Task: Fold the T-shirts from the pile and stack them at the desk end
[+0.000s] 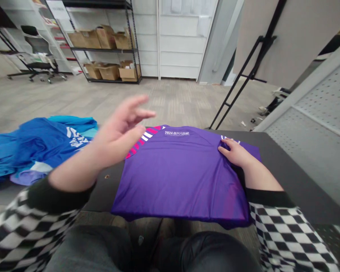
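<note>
Purple jersey (181,177) flat on dark tabletop (289,170), hem end near; right grip (234,153) on far corner, clench unclear; left grip (121,128) open, raised, blurred.

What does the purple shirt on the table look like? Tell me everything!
The purple shirt lies flat and smooth on a dark table. Its cloth looks thin and a little shiny, like a sports top. Pink and white stripes run along its upper left edge in the view, and small white print near the top begins with 2024. Its lower edge reaches the table's near edge. The person's right hand rests on it near the upper right corner.
</note>
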`<state>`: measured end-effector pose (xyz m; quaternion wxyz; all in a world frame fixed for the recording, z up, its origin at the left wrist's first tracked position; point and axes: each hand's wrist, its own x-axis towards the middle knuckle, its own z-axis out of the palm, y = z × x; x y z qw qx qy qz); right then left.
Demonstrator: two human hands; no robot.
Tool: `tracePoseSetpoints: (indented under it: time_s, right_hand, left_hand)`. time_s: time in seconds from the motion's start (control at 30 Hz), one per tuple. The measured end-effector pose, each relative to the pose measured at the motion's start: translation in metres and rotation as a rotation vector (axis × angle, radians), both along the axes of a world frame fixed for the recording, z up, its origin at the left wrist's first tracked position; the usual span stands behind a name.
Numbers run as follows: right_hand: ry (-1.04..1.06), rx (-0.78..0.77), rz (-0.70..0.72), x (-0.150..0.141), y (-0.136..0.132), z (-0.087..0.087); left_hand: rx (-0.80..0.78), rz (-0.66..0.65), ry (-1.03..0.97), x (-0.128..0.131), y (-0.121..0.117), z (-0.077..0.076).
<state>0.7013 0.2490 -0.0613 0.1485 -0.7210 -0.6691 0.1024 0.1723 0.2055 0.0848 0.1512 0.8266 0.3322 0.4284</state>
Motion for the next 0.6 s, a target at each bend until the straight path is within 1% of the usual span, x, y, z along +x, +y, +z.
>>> tracePoseSetpoints:
  time_s: [0.03,0.1,0.17,0.2,0.23,0.27,0.3,0.37,0.5,0.6]
  right_hand:
    - [-0.016,-0.01,-0.022,0.002,-0.001,-0.002]
    - [-0.052,-0.032,-0.05,0.006,-0.003,-0.005]
    - [-0.087,-0.058,-0.061,0.01,-0.008,-0.004]
    - [-0.101,-0.069,-0.065,0.011,-0.011,-0.002]
    - [-0.113,-0.079,-0.072,0.012,-0.014,0.0]
    - [-0.121,-0.087,-0.082,0.013,-0.016,0.002]
    - [-0.123,-0.094,-0.095,0.012,-0.019,0.004]
    - [-0.122,-0.11,-0.127,0.01,-0.023,0.009]
    - [-0.126,-0.134,-0.183,0.0,-0.03,0.013]
    - [-0.126,-0.107,-0.176,-0.005,-0.033,0.013]
  left_hand:
    - [-0.049,0.067,0.123,-0.001,0.007,-0.017]
    - [-0.142,0.234,0.401,-0.01,0.024,-0.059]
    - [-0.22,0.4,0.575,-0.026,0.038,-0.099]
    - [-0.257,0.462,0.622,-0.035,0.042,-0.115]
    - [-0.283,0.507,0.654,-0.043,0.045,-0.127]
    - [-0.296,0.537,0.678,-0.051,0.045,-0.136]
    - [-0.302,0.563,0.697,-0.057,0.045,-0.142]
    - [-0.298,0.615,0.731,-0.064,0.041,-0.145]
    - [-0.296,0.774,0.773,-0.06,0.031,-0.135]
    - [-0.278,0.88,0.786,-0.054,0.028,-0.127]
